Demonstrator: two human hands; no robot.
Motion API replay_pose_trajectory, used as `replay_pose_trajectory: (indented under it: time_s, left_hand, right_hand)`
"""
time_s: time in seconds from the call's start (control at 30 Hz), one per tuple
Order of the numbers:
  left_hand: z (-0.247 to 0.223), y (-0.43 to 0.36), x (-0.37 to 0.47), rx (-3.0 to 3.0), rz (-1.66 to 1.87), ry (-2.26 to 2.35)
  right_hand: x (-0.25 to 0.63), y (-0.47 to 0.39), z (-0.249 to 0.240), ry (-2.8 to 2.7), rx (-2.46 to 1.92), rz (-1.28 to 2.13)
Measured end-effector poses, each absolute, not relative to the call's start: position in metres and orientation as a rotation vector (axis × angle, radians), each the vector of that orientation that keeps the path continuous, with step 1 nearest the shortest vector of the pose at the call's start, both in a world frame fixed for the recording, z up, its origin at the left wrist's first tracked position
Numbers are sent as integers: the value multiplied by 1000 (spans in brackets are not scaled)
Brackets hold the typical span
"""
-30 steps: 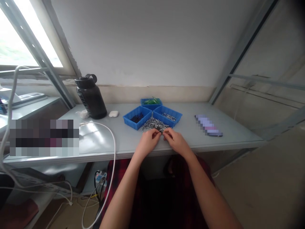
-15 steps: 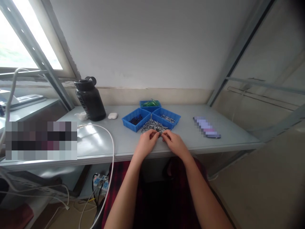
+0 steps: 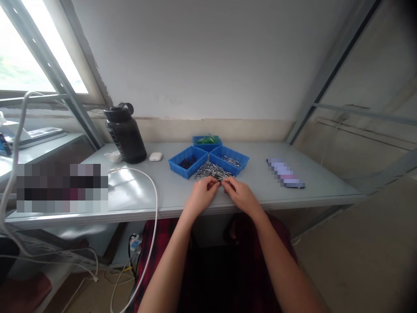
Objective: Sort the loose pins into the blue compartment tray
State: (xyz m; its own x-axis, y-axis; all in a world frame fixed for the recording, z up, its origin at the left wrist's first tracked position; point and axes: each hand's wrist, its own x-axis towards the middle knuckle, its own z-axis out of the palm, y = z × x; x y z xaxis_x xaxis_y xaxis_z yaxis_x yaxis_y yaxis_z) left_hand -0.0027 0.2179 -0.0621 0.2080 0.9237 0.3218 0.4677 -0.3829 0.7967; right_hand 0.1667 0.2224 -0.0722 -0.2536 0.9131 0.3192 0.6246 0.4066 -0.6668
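A loose pile of slim metal pins (image 3: 212,169), their long axes crossed, is seen on the table (image 3: 172,195), just beyond left hand (image 3: 202,194) and right hand (image 3: 243,194), about equally near; fingertips are pinched; whether anything is grasped cannot be told.
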Motion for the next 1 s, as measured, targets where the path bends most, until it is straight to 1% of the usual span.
replay_pose_trajectory:
  time_s: [0.37, 0.6, 1.0]
  left_hand:
    - [-61, 217, -3, 1926, 1096, 1295]
    - [-60, 217, -1, 1903, 1100, 1344]
    - [-62, 218, -3, 1914, 1104, 1301]
  right_hand:
    - [166, 222, -72, -2028, -1292, 511]
    - [168, 223, -73, -1977, -1279, 563]
    - [167, 222, -72, -1937, -1293, 586]
